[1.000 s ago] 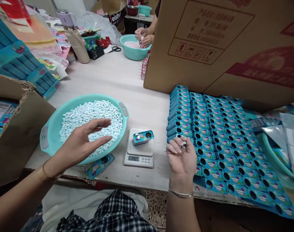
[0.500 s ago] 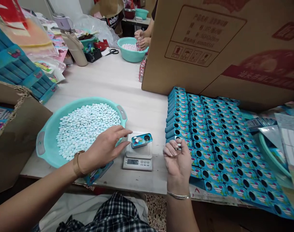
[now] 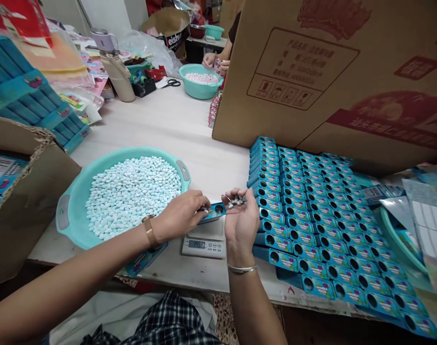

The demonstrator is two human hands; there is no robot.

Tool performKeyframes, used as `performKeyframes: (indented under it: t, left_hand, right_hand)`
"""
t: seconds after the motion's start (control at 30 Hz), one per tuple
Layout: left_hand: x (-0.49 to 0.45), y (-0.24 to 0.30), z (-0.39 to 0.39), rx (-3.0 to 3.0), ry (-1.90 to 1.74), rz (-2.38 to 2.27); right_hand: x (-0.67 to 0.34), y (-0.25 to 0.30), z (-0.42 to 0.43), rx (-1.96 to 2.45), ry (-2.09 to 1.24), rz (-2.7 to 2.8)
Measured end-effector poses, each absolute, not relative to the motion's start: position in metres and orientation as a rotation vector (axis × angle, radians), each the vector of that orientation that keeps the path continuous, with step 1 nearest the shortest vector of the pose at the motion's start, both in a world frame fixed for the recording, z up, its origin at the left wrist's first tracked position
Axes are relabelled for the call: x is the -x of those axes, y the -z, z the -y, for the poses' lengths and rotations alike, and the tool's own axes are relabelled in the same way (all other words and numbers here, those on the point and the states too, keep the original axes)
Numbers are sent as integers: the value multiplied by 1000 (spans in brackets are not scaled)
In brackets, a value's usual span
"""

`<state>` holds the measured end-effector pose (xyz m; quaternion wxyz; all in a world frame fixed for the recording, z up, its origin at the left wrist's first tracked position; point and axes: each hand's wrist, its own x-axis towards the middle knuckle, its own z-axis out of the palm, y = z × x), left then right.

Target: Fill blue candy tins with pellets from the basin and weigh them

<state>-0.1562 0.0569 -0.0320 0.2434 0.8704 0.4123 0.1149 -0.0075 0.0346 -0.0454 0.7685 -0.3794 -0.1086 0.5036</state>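
Note:
A kitchen scale (image 3: 204, 247) with a lit display stands at the table's near edge. On its platform lies a small blue candy box (image 3: 217, 209) with a dark round hole in its top. My left hand (image 3: 180, 214) is over the box's left end, fingers closed in a pinch with a pale candy showing at the tips. Just right of the box, my right hand (image 3: 241, 225) is palm up and curled around several small pale candies (image 3: 236, 202). Left of the scale, a turquoise basin (image 3: 70, 191) holds a heap of pale blue and white candies (image 3: 132, 196).
Rows of blue boxes (image 3: 322, 235) stand on the right before a large carton (image 3: 297, 62). An open carton (image 3: 28, 215) is at the left. Across the table are a bottle (image 3: 117, 76), scissors (image 3: 173, 83) and another person's hands (image 3: 214, 62) above a second basin (image 3: 200, 91).
My right hand has moved left, beside the box, and its fingers have opened enough to show candies. My left hand has closed from spread fingers into a pinch at the box.

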Motion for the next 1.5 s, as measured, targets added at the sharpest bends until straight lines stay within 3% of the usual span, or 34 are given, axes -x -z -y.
performKeyframes:
  t: [0.4, 0.77, 1.1, 1.5]
  left_hand:
    - [131, 38, -62, -2360, -424, -1085]
    - [204, 6, -65, -1671, -932, -1215]
    - [224, 9, -30, -1881, -665, -1295]
    - [214, 14, -24, -1884, -608, -1197]
  right_hand:
    - [17, 57, -34, 934, -943, 437]
    - [-17, 44, -31, 794, -1175, 46]
    - [-4, 54, -31, 870, -1121, 223]
    - [3, 57, -30, 868, -1058, 335]
